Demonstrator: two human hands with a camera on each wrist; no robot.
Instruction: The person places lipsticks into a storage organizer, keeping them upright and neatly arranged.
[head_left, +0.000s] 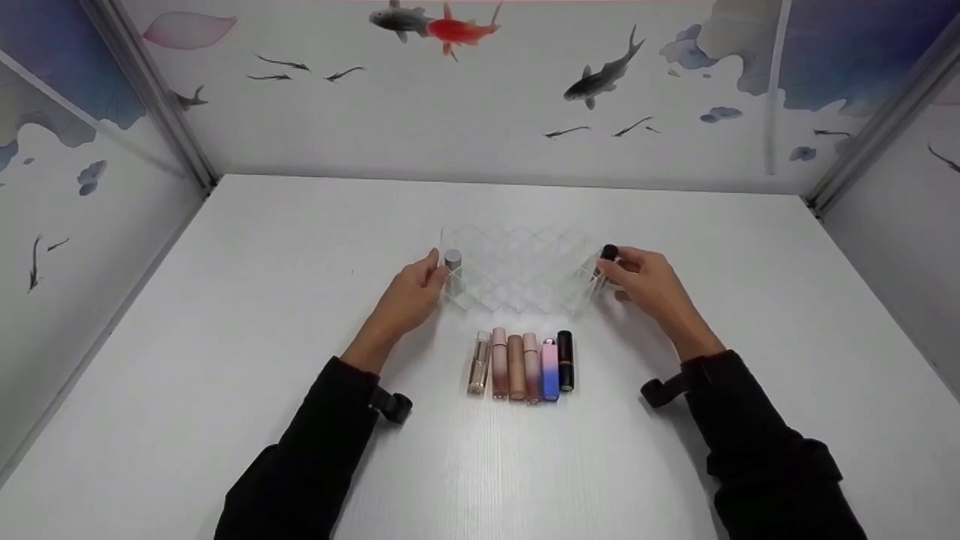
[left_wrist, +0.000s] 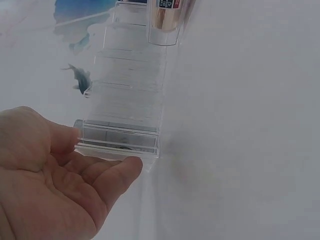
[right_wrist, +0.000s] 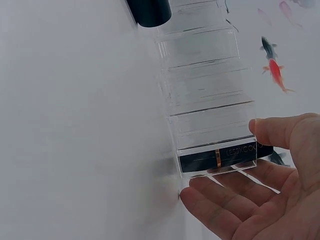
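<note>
A clear lipstick organizer [head_left: 517, 270] with zigzag compartments stands on the table between my hands. My left hand [head_left: 411, 291] grips its left end, the thumb on one edge and the fingers round the outer wall. A silver-grey lipstick tube [head_left: 453, 261] stands upright in that end compartment. My right hand [head_left: 649, 283] holds the right end, its thumb at the top edge beside a black lipstick [head_left: 609, 253]. In the right wrist view this black lipstick [right_wrist: 200, 161] shows a gold band through the clear wall, with the fingers curved below it.
Several lip tubes lie in a row in front of the organizer: a clear-and-gold one [head_left: 478, 365], pinkish ones, a tan one [head_left: 516, 367], a pink-to-blue one [head_left: 550, 371] and a black one [head_left: 565, 361]. The white table [head_left: 300, 247] is walled by fish-patterned panels [head_left: 480, 112].
</note>
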